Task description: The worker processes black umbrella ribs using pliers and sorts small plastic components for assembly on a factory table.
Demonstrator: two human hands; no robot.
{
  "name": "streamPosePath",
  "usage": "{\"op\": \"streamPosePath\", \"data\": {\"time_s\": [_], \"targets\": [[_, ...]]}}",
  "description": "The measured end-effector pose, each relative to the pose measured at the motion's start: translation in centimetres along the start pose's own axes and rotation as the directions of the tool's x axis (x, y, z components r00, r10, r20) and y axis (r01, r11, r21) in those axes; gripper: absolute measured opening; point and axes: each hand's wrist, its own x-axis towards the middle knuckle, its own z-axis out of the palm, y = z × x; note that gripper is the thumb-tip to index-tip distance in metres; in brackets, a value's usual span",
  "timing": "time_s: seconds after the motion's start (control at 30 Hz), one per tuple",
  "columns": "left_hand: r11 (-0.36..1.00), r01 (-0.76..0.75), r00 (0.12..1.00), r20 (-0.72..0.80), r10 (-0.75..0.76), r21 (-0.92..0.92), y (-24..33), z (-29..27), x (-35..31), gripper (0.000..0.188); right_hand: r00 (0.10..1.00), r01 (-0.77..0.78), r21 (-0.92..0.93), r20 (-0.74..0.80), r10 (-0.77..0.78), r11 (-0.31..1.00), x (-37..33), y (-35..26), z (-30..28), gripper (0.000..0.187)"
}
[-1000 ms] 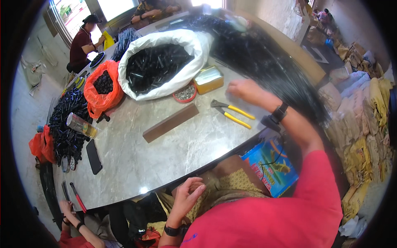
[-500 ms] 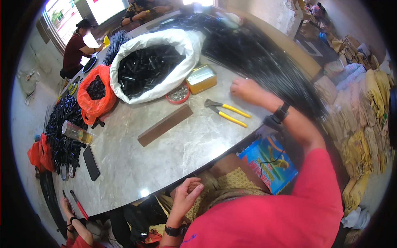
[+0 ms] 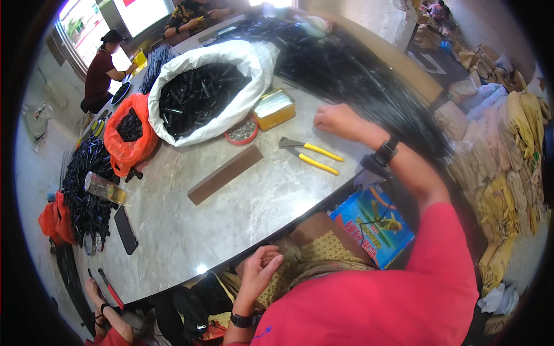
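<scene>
My right hand (image 3: 339, 121) rests closed on the grey tabletop, beside a bundle of long thin black rods (image 3: 369, 75). Whatever its fingers hold, if anything, is hidden. Just below it lie pliers with yellow handles (image 3: 317, 157), untouched. My left hand (image 3: 259, 272) hangs over my lap by the table's near edge, fingers loosely curled, thumb apart, nothing visible in it. Left of my right hand stand a yellow tin (image 3: 277, 118) and a red-rimmed dish (image 3: 242, 134) of small metal pieces. A brown bar (image 3: 225, 175) lies mid-table.
A white sack (image 3: 158, 92) of short black tubes and a red bag (image 3: 147, 147) of black pieces stand behind. A clear cup (image 3: 104, 187) and phone (image 3: 126, 230) lie left. Another person's hand (image 3: 94, 291) is near red-handled pliers (image 3: 109, 287). Co-workers sit at the far side.
The whole view has shifted slightly. Both hands keep nearly the same places and poses, and the things on the table have not moved.
</scene>
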Motion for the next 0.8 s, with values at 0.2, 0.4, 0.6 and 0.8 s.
{"op": "streamPosePath", "data": {"time_s": [0.2, 0.4, 0.6, 0.8], "targets": [[1.0, 0.0, 0.999, -0.033, -0.001, -0.023, -1.3, -0.5, -0.3, 0.028, 0.994, 0.07, -0.289, 0.102, -0.042, 0.955, 0.6, -0.5, 0.6, 0.009], [0.999, 0.007, 1.0, -0.022, -0.008, -0.04, -0.9, -0.2, -0.1, 0.028, 0.978, 0.206, -0.346, 0.1, -0.182, 0.915, 1.1, 0.2, 1.0, 0.008], [0.999, 0.003, 1.0, -0.023, -0.004, -0.046, -1.3, -0.3, -0.1, 0.028, 0.988, 0.135, -0.359, 0.114, -0.1, 0.923, 1.0, 2.2, 0.9, 0.01], [0.999, 0.002, 0.999, -0.032, -0.003, -0.046, -1.9, -0.6, -0.2, 0.028, 0.987, 0.143, -0.249, 0.1, -0.122, 0.958, 1.1, 0.6, -0.9, 0.012]]}}
